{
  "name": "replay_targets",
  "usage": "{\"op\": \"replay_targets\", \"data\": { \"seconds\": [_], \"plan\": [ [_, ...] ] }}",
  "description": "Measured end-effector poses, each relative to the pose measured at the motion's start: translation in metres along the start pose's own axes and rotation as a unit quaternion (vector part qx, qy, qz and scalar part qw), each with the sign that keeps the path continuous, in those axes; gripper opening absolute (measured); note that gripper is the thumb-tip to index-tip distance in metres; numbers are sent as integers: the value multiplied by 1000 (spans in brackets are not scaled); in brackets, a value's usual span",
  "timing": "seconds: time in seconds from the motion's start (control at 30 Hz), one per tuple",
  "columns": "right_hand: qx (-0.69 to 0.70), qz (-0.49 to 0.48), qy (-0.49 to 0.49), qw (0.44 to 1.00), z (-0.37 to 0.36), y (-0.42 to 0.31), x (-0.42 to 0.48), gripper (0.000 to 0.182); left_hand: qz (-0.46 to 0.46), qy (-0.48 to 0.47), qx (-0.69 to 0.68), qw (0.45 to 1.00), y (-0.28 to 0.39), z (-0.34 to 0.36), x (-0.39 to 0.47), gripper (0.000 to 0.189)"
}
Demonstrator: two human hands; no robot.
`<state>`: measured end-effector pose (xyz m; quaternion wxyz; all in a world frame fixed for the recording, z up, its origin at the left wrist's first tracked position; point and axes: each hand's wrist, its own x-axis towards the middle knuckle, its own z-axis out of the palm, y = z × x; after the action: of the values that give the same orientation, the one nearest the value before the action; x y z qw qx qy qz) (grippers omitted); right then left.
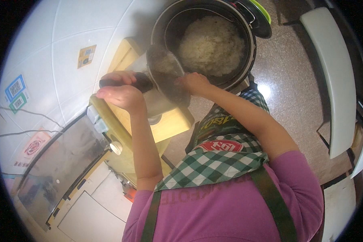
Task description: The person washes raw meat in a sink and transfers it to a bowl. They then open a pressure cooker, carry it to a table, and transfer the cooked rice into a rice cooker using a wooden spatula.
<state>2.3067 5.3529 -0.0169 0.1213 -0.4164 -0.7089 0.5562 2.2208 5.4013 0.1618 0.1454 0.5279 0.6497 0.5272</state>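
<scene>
A metal pan (166,99) with a black handle (143,82) is tipped on its side, its mouth facing the large pot. My left hand (121,90) grips that handle, fingers over the top and thumb below. At the pan's near rim is my right hand (197,84), fingers curled. Whether it grasps the rim or something inside is hidden. A pale residue shows on the pan's dim inner wall. Beside it, the large round pot (250,57) holds a heap of white cooked rice (211,45).
Under the pan is a pale wooden board or stand (172,125). White wall tiles (75,18) rise on the left, above a stainless steel surface (66,160). A dark lid (261,28) sits by the pot. A long whitish bench (335,75) stands right, on the speckled floor (287,90).
</scene>
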Motion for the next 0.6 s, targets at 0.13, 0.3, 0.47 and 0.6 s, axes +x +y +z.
{"op": "replay_targets", "data": {
  "seconds": [0.13,0.3,0.47,0.6],
  "plan": [
    [33,173,43,983,-15,3,-29,45,9,-15,-26,999,-1,1,0,67],
    [47,197,104,974,-34,19,-59,44,-5,1,-25,1000,1,3,2,67],
    [-40,116,23,992,-48,43,-64,40,-55,12,-110,992,2,-11,9,64],
    [28,3,-94,995,-51,2,-67,41,-76,0,-156,985,-8,-37,10,67]
  ]
}}
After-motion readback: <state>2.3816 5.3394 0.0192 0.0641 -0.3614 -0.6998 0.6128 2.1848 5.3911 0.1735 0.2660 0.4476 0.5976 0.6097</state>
